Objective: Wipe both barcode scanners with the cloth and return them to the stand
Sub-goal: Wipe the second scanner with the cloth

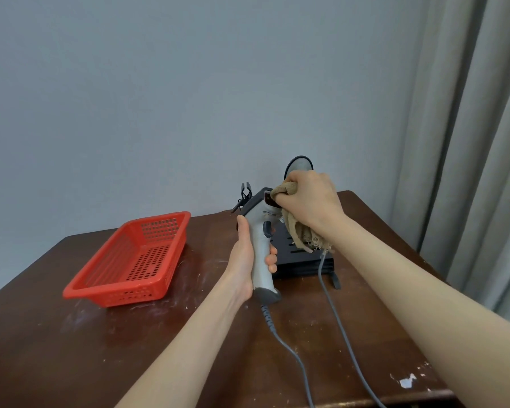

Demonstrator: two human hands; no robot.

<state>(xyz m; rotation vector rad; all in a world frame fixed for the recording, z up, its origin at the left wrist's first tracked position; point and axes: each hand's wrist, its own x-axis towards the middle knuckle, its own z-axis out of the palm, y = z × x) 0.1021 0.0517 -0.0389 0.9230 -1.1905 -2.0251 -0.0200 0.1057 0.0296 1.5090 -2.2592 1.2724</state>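
Note:
My left hand (248,257) grips the handle of a grey barcode scanner (259,248), held upright above the table with its head pointing away. My right hand (309,198) clutches a tan cloth (298,231) and presses it against the scanner's head; the cloth's loose end hangs below my wrist. A second scanner (301,164) sits behind my right hand on the black stand (304,257), with only its rounded top showing. Grey cables run from both scanners toward me.
A red perforated plastic basket (130,260) with nothing in it stands on the left of the dark wooden table (71,348). A small black clip-like holder (245,195) stands at the table's back edge. A grey curtain (468,142) hangs at the right.

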